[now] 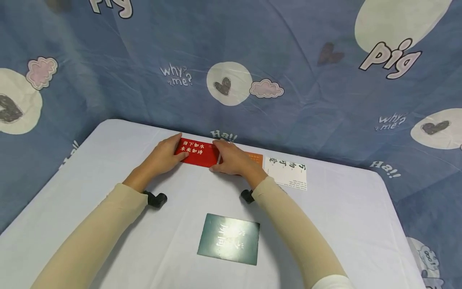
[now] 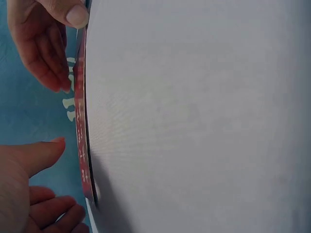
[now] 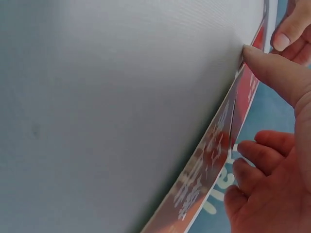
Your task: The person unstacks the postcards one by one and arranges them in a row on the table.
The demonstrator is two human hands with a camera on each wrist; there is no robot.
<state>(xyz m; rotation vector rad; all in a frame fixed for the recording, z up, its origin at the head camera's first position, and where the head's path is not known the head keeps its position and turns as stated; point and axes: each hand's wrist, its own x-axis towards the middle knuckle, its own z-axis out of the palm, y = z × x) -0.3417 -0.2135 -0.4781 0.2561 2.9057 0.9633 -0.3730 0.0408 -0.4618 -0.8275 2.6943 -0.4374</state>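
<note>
A red card [image 1: 197,153] with pale lettering lies near the back edge of the table. Beside its left end is my left hand [image 1: 165,155], thumb reaching toward the card's face; in the left wrist view that thumb [image 2: 43,155] stays apart from the card. At the right end, my right hand [image 1: 231,157] rests with its thumb [image 3: 272,68] at the near edge, where red meets an orange card [image 3: 187,194]. Its other fingers are loosely bent toward the far side. The right hand covers much of the orange card.
Right of the orange card lies a white card [image 1: 286,173] with dark lettering, upside down. A green card [image 1: 229,239] lies alone nearer the front of the white-covered table [image 1: 173,241]. Behind the table hangs a blue printed cloth [image 1: 162,108].
</note>
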